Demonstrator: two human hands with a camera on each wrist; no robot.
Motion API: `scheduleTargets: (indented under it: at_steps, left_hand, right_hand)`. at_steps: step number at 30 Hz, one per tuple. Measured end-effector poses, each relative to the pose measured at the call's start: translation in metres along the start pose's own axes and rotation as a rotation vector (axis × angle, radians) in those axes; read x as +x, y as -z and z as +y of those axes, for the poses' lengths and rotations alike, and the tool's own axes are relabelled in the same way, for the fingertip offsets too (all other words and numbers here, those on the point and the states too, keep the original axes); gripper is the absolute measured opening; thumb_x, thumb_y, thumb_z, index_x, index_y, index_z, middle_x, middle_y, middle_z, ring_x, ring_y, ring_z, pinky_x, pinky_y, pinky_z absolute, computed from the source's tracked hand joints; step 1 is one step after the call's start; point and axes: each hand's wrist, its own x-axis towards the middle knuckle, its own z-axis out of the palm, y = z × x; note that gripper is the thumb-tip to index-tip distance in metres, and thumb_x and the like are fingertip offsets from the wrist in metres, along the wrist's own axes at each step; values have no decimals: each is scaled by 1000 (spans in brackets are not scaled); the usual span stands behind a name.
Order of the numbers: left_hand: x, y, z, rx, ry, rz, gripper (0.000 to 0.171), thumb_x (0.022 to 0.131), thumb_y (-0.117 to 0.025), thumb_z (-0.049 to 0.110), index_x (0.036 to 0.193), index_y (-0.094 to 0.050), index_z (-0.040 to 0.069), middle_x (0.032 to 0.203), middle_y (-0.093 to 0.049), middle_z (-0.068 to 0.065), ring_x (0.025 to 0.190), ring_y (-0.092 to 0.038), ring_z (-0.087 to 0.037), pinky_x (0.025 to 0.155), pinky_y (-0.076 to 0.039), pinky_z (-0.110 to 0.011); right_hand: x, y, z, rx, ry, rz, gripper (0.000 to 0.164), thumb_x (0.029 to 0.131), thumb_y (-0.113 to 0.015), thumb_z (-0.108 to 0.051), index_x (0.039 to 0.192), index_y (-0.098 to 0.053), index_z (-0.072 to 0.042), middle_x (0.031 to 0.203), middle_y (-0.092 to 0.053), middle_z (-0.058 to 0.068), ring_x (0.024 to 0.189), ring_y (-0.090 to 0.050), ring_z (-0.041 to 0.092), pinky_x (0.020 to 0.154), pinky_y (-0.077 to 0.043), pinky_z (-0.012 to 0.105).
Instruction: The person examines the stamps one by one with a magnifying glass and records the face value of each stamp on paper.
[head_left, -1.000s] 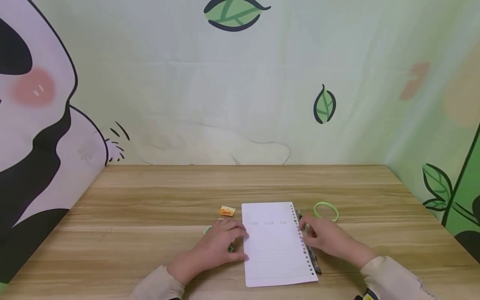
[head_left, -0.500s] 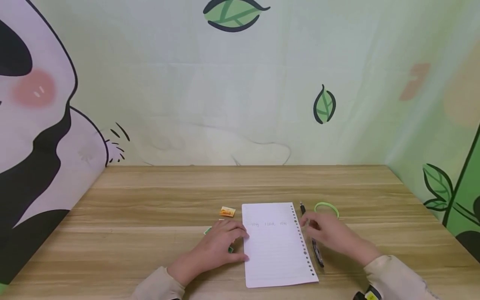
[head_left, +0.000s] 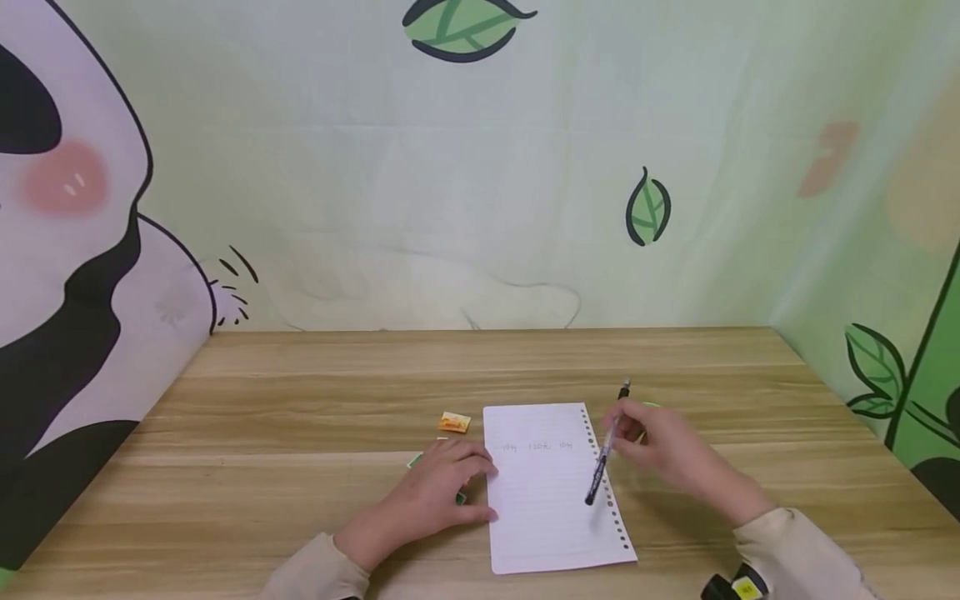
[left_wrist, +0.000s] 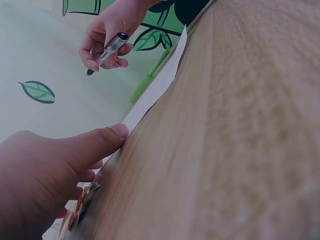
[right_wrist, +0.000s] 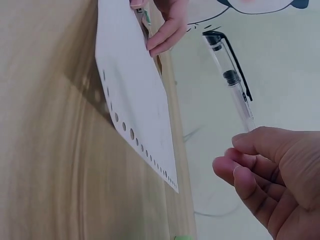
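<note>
My right hand pinches a clear-barrelled pen with a black cap and clip between thumb and fingers. The pen is raised and slanted over the punched right edge of a lined white sheet. A short line of faint handwriting runs across the sheet's upper part. In the right wrist view the pen's capped end points away from the hand. My left hand rests at the sheet's left edge, thumb and fingertips on its margin. Small green-edged things show from beneath that hand, mostly hidden by it.
A small orange-and-white piece lies on the wooden table beyond the left hand. A light-green ring is largely hidden behind the right hand. A printed cloth with leaves and a panda hangs around the table's back and sides.
The right hand has picked up the pen from beside the sheet's right edge, lifted it and swung it over the sheet. The left hand and the sheet have stayed in place.
</note>
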Motion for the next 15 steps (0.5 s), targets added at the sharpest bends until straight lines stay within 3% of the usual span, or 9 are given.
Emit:
scheduleTargets:
  at_steps: [12, 15]
  left_hand:
    - [1, 0, 0, 3, 6, -15, 41, 79, -76, 42, 109, -67, 16, 119, -62, 4, 118, -52, -18, 105, -40, -43]
    - [1, 0, 0, 3, 8, -17, 42, 79, -76, 42, 109, -67, 16, 119, -62, 3, 118, -52, -19, 105, -40, -44]
  right_hand:
    - [2, -1, -5, -21, 8, 89, 18, 81, -70, 1, 91, -58, -7, 72, -52, -5, 67, -47, 1, 57, -44, 18]
    - [1, -1, -7, -12, 13, 110, 16, 83, -71, -5, 89, -57, -9, 69, -50, -6, 64, -45, 2, 54, -41, 18]
